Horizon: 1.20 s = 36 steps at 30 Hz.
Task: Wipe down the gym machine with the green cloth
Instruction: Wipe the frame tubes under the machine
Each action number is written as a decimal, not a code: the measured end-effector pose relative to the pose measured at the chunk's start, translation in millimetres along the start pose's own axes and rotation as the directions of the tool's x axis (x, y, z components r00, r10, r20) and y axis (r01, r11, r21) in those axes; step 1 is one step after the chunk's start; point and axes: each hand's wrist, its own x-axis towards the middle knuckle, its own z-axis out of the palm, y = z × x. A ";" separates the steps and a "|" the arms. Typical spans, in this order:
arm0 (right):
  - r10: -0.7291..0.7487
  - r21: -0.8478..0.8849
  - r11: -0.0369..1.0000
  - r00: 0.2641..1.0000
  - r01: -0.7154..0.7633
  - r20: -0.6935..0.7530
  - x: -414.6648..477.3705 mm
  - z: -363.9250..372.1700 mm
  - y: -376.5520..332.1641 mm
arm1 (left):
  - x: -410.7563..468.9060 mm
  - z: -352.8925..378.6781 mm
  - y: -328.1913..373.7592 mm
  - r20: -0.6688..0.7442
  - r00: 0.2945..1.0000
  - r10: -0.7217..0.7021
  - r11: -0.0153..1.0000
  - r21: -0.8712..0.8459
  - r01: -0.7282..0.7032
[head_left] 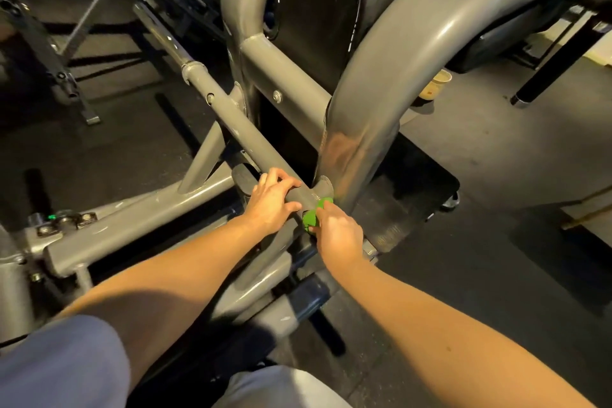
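gripping the slanted tube (pixel 238 122) of the gym machine (pixel 291 83) with the left hand (pixel 271 205), fingers curling over the top of it, thumb reaching along the near side. holding the green cloth (pixel 310 218) bunched up in the right hand (pixel 339 237), fingers curling round it, hiding most of the cloth under the hand. pressing the cloth against the lower end of the slanted tube, right at the joint with the big curved tube (pixel 397 53). placing the cloth just beside the left thumb; cannot tell if touching. reaching both bare forearms in from the near side toward the lower end of the slanted tube.

noting a black pad (pixel 318 10) standing beyond the upper half of the slanted tube, framed by grey tubing. noting a paper cup (pixel 435 84) standing on the floor (pixel 496 149), well to the right of the slanted tube, past the curved tube. noting a lower frame beam (pixel 132 232) running off to the left from under the slanted tube's lower end, carrying bolts (pixel 66 220) at its far left end. noting grey clothing (pixel 59 368) at the near edge, well below the slanted tube.
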 end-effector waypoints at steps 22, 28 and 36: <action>0.055 0.754 0.648 0.994 -0.110 0.097 -94.9 -14.0 -22.1 | -111.8 5.8 14.2 0.514 0.852 -0.095 0.306 -0.800 0.517; 0.197 0.868 0.449 0.971 -0.212 0.135 -93.0 -17.1 -18.5 | -101.8 5.8 13.8 0.310 0.930 -0.197 0.480 -0.797 0.367; 0.282 0.304 0.916 0.959 -0.263 -0.020 -58.3 -22.8 17.2 | -28.1 2.2 24.5 -0.289 0.952 -0.104 0.893 -0.449 -0.039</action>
